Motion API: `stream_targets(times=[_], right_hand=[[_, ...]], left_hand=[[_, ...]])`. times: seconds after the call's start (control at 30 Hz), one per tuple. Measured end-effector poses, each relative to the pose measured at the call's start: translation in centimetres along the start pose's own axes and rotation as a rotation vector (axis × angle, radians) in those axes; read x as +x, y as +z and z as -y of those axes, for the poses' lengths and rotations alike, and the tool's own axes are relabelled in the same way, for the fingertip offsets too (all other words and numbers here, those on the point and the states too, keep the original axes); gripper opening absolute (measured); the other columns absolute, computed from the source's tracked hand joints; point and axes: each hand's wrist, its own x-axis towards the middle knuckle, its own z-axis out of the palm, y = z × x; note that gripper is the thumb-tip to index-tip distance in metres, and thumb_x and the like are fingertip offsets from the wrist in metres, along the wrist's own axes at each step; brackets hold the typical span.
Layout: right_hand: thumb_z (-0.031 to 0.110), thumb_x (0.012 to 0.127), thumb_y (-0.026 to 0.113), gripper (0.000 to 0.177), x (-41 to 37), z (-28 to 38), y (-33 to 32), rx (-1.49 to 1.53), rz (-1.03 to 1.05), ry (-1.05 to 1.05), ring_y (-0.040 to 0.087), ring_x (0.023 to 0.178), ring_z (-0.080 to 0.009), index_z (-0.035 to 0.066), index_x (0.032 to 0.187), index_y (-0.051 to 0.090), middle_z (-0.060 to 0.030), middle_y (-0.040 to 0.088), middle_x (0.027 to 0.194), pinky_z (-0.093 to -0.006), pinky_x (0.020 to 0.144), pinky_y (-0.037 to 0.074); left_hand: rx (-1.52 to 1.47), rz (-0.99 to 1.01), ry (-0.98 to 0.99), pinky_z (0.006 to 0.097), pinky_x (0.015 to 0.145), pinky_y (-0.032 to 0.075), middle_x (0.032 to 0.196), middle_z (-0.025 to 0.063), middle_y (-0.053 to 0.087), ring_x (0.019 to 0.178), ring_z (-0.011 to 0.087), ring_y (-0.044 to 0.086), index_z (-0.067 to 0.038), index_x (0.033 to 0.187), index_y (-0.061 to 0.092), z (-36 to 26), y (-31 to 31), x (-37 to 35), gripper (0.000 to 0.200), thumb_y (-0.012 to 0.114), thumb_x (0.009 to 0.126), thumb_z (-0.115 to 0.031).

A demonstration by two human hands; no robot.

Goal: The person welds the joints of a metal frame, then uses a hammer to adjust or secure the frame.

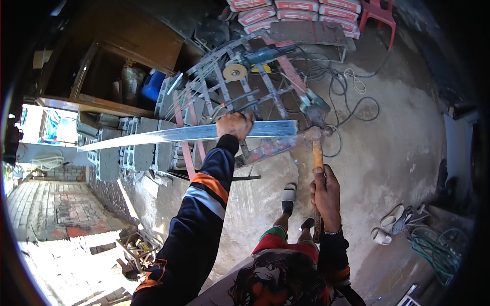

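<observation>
A long, shiny metal bar (173, 133) lies across a rusty metal frame (222, 84), its far end reaching out to the left. My left hand (234, 125) is closed on the bar near its right part. In my right hand (325, 196) is the wooden handle of a hammer (317, 154), held upright in view, with its head close beside the bar's right end. An angle grinder (260, 56) with a tan disc rests on the frame, beyond the bar. A green clamp-like tool (312, 104) is at the frame's right corner.
Grey concrete blocks (137, 148) stand left under the bar. A wooden cabinet (120, 109) is behind them. Cables (341, 84) coil on the floor at the right. Stacked bags (296, 6) and a red chair (378, 14) are at the back. Sandals (392, 217) and a green hose (434, 250) lie lower right.
</observation>
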Motion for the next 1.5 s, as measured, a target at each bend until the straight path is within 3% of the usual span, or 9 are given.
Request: stream_targets(times=[0.2,0.33,0.73,0.9,0.97,1.03,1.17,1.37,1.5], right_hand=[[0.026,0.099,0.053,0.025,4.7,10.9,9.7,-0.622,0.132,-0.728,0.066,0.074,-0.0405,0.006,0.114,0.059,-0.0196,0.068,0.082,-0.0474,0.063,0.049],[0.028,0.092,0.061,0.034,14.7,13.4,19.5,-0.886,0.156,-1.031,0.065,0.094,-0.0354,0.013,0.123,0.064,-0.0153,0.068,0.105,-0.0474,0.08,0.05],[0.024,0.081,0.067,0.026,23.4,9.0,25.8,-1.207,0.081,-1.073,0.061,0.108,-0.0299,0.012,0.104,0.07,-0.0115,0.066,0.106,-0.0412,0.09,0.048],[0.018,0.082,0.068,0.022,18.2,10.9,21.9,-0.909,0.138,-1.042,0.066,0.095,-0.0338,0.008,0.102,0.07,-0.0142,0.068,0.098,-0.0444,0.078,0.052],[0.019,0.093,0.062,0.019,13.4,13.1,16.3,-0.548,0.193,-1.14,0.068,0.083,-0.0255,0.007,0.105,0.071,-0.0093,0.069,0.086,-0.0364,0.071,0.051],[0.024,0.097,0.061,0.022,8.8,13.0,8.5,-0.179,0.038,-0.84,0.061,0.069,-0.014,0.005,0.093,0.07,-0.0078,0.066,0.076,-0.0294,0.064,0.047],[0.026,0.101,0.054,0.025,14.2,5.8,-4.8,-0.092,-0.331,-0.598,0.06,0.086,-0.0138,0.005,0.111,0.066,-0.0077,0.066,0.088,-0.0276,0.074,0.048],[0.02,0.097,0.058,0.045,23.6,0.8,-6.3,-0.536,0.107,-0.844,0.053,0.118,-0.0254,0.015,0.141,0.049,-0.0121,0.057,0.13,-0.0353,0.096,0.049],[0.011,0.09,0.064,0.047,23.0,3.4,-6.8,-0.394,0.362,-0.567,0.054,0.122,-0.028,0.009,0.135,0.054,-0.0127,0.057,0.132,-0.036,0.105,0.041]], left_hand=[[-0.126,0.013,-0.023,0.0434,0.077,0.056,0.091,0.0151,0.074,0.086,0.032,0.072,-0.009,0.093,0.074,0.3,-0.4,-0.4,0.048,0.044,0.09,-0.046],[-0.22,-0.003,-0.011,0.0418,0.079,0.054,0.092,0.0131,0.074,0.087,0.0307,0.072,-0.012,0.096,0.074,0.9,-0.2,-0.6,0.04,0.051,0.086,-0.044],[-0.171,-0.015,-0.049,0.0391,0.072,0.055,0.085,0.0116,0.074,0.082,0.0275,0.073,-0.013,0.081,0.075,1.4,1.7,0.4,0.041,0.059,0.08,-0.051],[-0.186,-0.098,0.026,0.0413,0.072,0.056,0.09,0.0133,0.074,0.085,0.0304,0.072,-0.013,0.094,0.073,1.6,2.7,0.6,0.044,0.054,0.085,-0.051],[-0.089,-0.034,0.028,0.0428,0.073,0.056,0.089,0.0152,0.073,0.085,0.0324,0.072,-0.01,0.092,0.074,1.0,0.9,0.2,0.047,0.047,0.089,-0.049],[-0.099,0.033,-0.012,0.0441,0.075,0.056,0.09,0.0166,0.073,0.085,0.0337,0.072,-0.009,0.09,0.074,0.5,0.5,0.6,0.053,0.04,0.093,-0.049],[-0.061,0.077,-0.062,0.0483,0.083,0.054,0.099,0.0214,0.071,0.094,0.0415,0.068,-0.007,0.093,0.072,0.3,0.8,0.9,0.055,0.035,0.094,-0.048],[-0.009,0.059,-0.126,0.0462,0.086,0.053,0.096,0.0243,0.07,0.094,0.0404,0.069,-0.003,0.094,0.073,-0.7,-0.7,0.0,0.061,0.036,0.094,-0.051],[0.041,-0.032,-0.105,0.047,0.085,0.053,0.092,0.0258,0.07,0.092,0.0413,0.068,-0.001,0.091,0.073,0.4,1.3,0.8,0.064,0.035,0.094,-0.053]])
